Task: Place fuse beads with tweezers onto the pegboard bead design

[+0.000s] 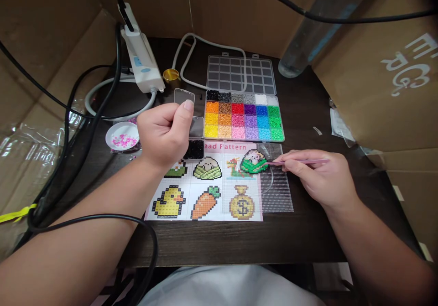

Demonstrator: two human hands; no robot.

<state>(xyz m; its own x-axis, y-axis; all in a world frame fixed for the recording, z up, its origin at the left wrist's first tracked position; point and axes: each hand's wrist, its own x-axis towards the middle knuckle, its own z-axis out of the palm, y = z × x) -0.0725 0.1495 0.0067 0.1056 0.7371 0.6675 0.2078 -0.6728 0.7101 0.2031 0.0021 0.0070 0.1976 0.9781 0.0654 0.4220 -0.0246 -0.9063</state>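
Note:
My right hand (325,178) is closed around slim pink tweezers (301,161). Their tip touches or hovers just over a bead figure (253,162), green below with white and pink above and a dark outline. The figure sits on a clear pegboard (278,192), which overlaps the printed bead pattern sheet (205,208). My left hand (163,135) is a raised fist, thumb on top. A clear plastic lid (184,96) shows just behind its thumb; whether the fingers grip anything is hidden. Beside that hand lies a small open box of black beads (195,150), partly covered.
Behind the sheet stands a sorted bead case (244,133), its clear lid (241,72) folded back. A white dish (111,138) of pink and white beads lies left, near a power strip (145,64). A black cable (102,216) crosses my left forearm. Cardboard walls (232,9) surround the table.

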